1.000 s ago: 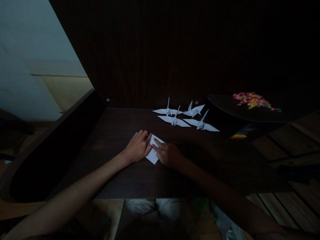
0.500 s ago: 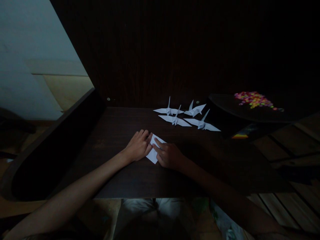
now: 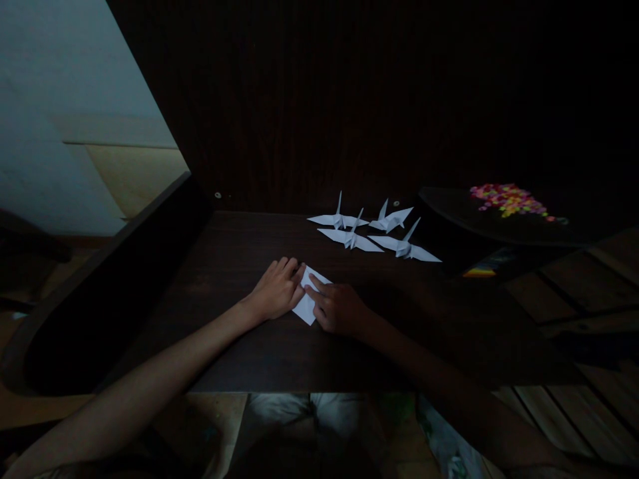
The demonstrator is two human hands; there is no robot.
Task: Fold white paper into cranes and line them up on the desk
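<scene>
A small folded sheet of white paper (image 3: 305, 309) lies flat on the dark tabletop, its lower corner pointing towards me. My left hand (image 3: 276, 289) is closed on the sheet's left edge, fingers bent. From the right, my right hand (image 3: 337, 306) rests on top of the paper. Two of its fingers are stretched out and apart across the sheet; the others curl under. Both hands partly cover the paper. Beyond them stand several white paper cranes, among them a front left crane (image 3: 351, 238) and a front right crane (image 3: 405, 247).
A dark raised side panel (image 3: 100, 283) bounds the table on the left, and a tall dark back panel (image 3: 299, 100) rises behind the cranes. On a curved shelf (image 3: 449, 207) at right lies a pile of small colourful pieces (image 3: 512, 199). Wooden slats (image 3: 554, 412) show at lower right.
The view has shifted very slightly. Both hands and the paper otherwise keep the same pose, and the cranes have not moved.
</scene>
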